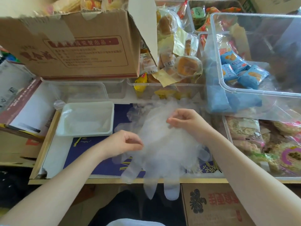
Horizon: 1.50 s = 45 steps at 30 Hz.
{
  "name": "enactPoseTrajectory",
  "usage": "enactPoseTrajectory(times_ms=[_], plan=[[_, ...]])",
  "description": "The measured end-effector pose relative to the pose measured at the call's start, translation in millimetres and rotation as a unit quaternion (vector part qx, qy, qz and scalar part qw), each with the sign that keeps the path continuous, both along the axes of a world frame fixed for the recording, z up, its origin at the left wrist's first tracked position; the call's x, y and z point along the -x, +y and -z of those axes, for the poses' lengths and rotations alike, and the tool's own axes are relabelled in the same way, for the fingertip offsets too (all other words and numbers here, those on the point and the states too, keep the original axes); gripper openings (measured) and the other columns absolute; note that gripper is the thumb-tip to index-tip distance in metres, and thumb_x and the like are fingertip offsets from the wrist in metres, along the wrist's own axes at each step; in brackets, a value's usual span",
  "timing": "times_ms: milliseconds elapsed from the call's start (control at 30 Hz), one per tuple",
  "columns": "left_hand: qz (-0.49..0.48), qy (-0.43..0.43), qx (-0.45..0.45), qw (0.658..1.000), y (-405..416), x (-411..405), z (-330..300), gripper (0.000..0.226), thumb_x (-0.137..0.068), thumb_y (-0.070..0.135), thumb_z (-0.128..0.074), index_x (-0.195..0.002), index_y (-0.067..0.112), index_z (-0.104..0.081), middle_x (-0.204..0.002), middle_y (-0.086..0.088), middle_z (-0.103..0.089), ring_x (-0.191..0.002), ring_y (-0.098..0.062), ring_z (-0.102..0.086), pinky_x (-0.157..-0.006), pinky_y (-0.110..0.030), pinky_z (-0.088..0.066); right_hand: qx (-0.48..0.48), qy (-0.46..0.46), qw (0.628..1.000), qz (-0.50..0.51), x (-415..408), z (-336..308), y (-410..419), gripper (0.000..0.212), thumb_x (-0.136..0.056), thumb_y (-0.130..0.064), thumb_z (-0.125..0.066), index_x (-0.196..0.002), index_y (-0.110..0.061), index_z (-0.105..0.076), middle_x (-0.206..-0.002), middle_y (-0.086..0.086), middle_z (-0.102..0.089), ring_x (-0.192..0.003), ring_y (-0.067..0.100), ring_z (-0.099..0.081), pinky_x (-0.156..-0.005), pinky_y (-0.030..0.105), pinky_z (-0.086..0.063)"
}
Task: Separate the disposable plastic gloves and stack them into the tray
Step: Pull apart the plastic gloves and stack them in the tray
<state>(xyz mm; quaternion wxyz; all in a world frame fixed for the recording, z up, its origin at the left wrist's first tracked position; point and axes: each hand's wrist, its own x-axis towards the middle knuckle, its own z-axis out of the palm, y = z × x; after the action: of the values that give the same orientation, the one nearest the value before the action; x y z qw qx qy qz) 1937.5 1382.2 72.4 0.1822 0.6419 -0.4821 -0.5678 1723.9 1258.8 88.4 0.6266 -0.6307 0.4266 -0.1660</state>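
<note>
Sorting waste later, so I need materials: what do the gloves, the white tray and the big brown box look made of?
Gloves: thin clear plastic film, slightly cloudy, crinkled; the blue surface shows through. White tray: probably thin moulded plastic, semi-gloss, with rounded corners and a rolled rim; foam is possible. Brown box: corrugated cardboard, matte, with torn flap edges and red print.

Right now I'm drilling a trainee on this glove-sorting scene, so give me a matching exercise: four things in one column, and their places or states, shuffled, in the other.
Things:
1. white tray
2. glove pile
3. blue snack packets
4. cardboard box

Places or states:
A. inside the clear bin at right
B. pinched by left hand and right hand
C. behind the tray, flaps open
D. left of the gloves

Pairs: 1-D, 2-B, 3-A, 4-C
</note>
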Motion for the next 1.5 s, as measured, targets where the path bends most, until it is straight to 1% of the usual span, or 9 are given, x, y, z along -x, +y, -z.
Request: enactPoseTrajectory(times_ms=[100,300,400,500,633,933,1133,1333,1500], plan=[[-0.083,0.017,0.04,0.996,1,2,5,0.01,-0.087,0.026,-0.064,-0.095,0.026,-0.069,-0.098,0.011,-0.07,-0.093,0.002,-0.063,-0.085,-0.015,-0.047,-0.041,-0.008,0.998,-0.038,-16,10,11,0.014,-0.087,-0.005,-0.062,-0.074,-0.01,-0.061,-0.064,0.0,-0.066,-0.05,0.01,-0.06,-0.058,0.021,-0.051],[-0.26,-0.056,0.133,0.955,-6,-1,16,0.019,-0.094,0.017,-0.053,-0.081,0.021,-0.065,-0.051,0.011,-0.052,-0.047,-0.001,-0.046,-0.053,-0.016,-0.039,0.023,0.107,0.99,-0.09,-36,38,21,0.009,-0.086,-0.009,-0.065,-0.077,-0.012,-0.062,-0.062,-0.002,-0.063,-0.041,0.008,-0.044,-0.042,0.018,-0.037],[-0.291,-0.125,0.144,0.938,0,-21,21,0.016,-0.094,0.019,-0.052,-0.084,0.025,-0.063,-0.058,0.009,-0.054,-0.048,0.0,-0.046,-0.053,-0.015,-0.037,0.101,0.266,0.954,-0.09,-32,71,17,0.008,-0.087,-0.015,-0.062,-0.095,-0.013,-0.064,-0.089,0.004,-0.065,-0.077,0.016,-0.061,-0.064,0.022,-0.046],[-0.272,-0.152,0.144,0.939,5,-35,26,0.015,-0.096,0.018,-0.049,-0.093,0.023,-0.063,-0.069,0.008,-0.059,-0.049,0.004,-0.047,-0.049,-0.009,-0.036,0.207,0.451,0.865,-0.079,-23,102,16,0.051,-0.09,-0.031,-0.058,-0.135,-0.012,-0.042,-0.136,0.009,-0.044,-0.121,0.031,-0.044,-0.094,0.037,-0.039],[-0.209,-0.163,0.117,0.957,5,-43,33,0.018,-0.096,0.017,-0.049,-0.088,0.022,-0.065,-0.074,0.003,-0.064,-0.052,0.005,-0.05,-0.052,-0.006,-0.037,0.245,0.483,0.839,-0.049,-14,127,17,0.05,-0.089,-0.033,-0.057,-0.13,-0.009,-0.042,-0.135,0.012,-0.04,-0.118,0.034,-0.04,-0.091,0.039,-0.037],[-0.066,-0.084,0.14,0.984,-6,-31,19,0.021,-0.094,0.013,-0.054,-0.083,0.027,-0.065,-0.065,0.023,-0.059,-0.061,0.007,-0.051,-0.06,-0.006,-0.036,0.359,0.244,0.899,0.059,-5,118,7,0.005,-0.084,-0.004,-0.064,-0.084,-0.005,-0.069,-0.089,0.01,-0.064,-0.08,0.03,-0.058,-0.068,0.029,-0.037],[0.052,-0.074,0.273,0.958,-33,-10,-3,0.015,-0.085,0.036,-0.055,-0.08,0.036,-0.07,-0.135,0.029,-0.033,-0.128,0.003,-0.032,-0.104,-0.012,-0.024,0.442,0.028,0.897,0.007,-3,30,8,0.005,-0.079,-0.006,-0.067,-0.077,-0.003,-0.069,-0.09,0.002,-0.061,-0.079,0.009,-0.057,-0.072,0.017,-0.046],[0.112,0.006,0.23,0.967,-63,4,-39,0.01,-0.081,0.039,-0.063,-0.076,0.041,-0.072,-0.15,0.026,-0.014,-0.142,0.004,-0.004,-0.114,-0.032,-0.011,0.397,-0.089,0.912,-0.054,7,-34,15,0.026,-0.083,-0.02,-0.062,-0.071,0.001,-0.07,-0.083,0.008,-0.067,-0.075,0.017,-0.064,-0.072,0.027,-0.05],[0.067,0.079,0.202,0.974,-72,12,-51,0.013,-0.082,0.032,-0.065,-0.077,0.024,-0.074,-0.103,0.019,-0.065,-0.108,-0.002,-0.056,-0.097,-0.024,-0.037,0.346,-0.137,0.927,0.037,17,-51,9,0.021,-0.082,-0.013,-0.062,-0.069,0.002,-0.07,-0.079,0.01,-0.066,-0.072,0.019,-0.062,-0.069,0.036,-0.05]])
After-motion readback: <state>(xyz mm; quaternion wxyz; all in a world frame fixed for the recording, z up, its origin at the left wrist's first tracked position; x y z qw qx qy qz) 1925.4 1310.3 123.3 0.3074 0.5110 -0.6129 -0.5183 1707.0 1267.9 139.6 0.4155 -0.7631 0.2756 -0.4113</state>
